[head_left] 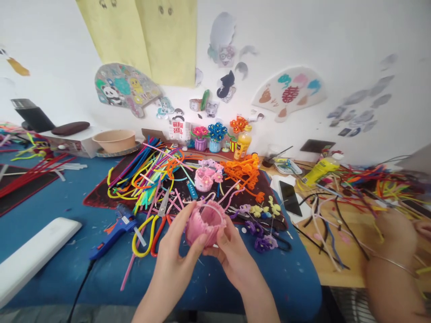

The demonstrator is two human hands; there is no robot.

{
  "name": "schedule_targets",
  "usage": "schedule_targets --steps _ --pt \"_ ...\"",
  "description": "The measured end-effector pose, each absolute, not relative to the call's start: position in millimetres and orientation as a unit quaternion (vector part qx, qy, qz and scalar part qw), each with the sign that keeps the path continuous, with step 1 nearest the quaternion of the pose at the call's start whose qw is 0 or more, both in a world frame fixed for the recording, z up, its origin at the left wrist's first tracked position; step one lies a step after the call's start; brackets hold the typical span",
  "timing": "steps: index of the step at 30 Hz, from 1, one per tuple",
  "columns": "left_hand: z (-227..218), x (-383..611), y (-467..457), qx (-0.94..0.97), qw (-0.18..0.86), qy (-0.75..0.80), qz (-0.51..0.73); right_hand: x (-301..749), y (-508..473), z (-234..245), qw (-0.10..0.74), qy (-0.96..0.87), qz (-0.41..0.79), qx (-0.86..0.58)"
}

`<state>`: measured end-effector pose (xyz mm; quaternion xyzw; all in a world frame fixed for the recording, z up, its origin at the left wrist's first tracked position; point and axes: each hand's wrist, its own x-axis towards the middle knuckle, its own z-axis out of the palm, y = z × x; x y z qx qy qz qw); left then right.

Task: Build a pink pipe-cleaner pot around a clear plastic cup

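Note:
Between my two hands is a small pink pot (207,224) covered in fuzzy pipe cleaner, its open mouth tilted toward me. My left hand (180,242) grips its left side, thumb on the front. My right hand (229,249) holds the right side, with fingers curled under the base. Left of the pot lie scissors (153,229) with yellow and red handles. Farther left is a blue hot glue gun (116,235) with its cord running off the front. Just behind the pot stands a pink flower pot (204,179) with pipe-cleaner flowers.
Pipe cleaners (151,170) in many colours heap on a dark mat. Orange pipe cleaners (244,172) and purple flowers (264,237) lie at the right. A white bar (37,255) rests at left. On the wooden table, a phone (290,197) lies near another person's arm (390,269).

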<state>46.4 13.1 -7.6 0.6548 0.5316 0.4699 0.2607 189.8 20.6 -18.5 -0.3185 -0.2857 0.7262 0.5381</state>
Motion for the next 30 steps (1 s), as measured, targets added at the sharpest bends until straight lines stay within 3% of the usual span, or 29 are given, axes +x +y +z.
schedule_targets --steps 3,9,30 --pt "-10 56 18 0.573 0.384 0.524 0.499 193 18 -18 0.532 -0.303 0.719 -0.329" --pt "-7 58 16 0.455 0.5 0.484 0.556 194 15 -16 0.524 -0.351 0.706 -0.324" --pt "-6 64 10 0.318 0.615 0.447 0.566 197 12 -25 0.535 -0.373 0.664 -0.366"
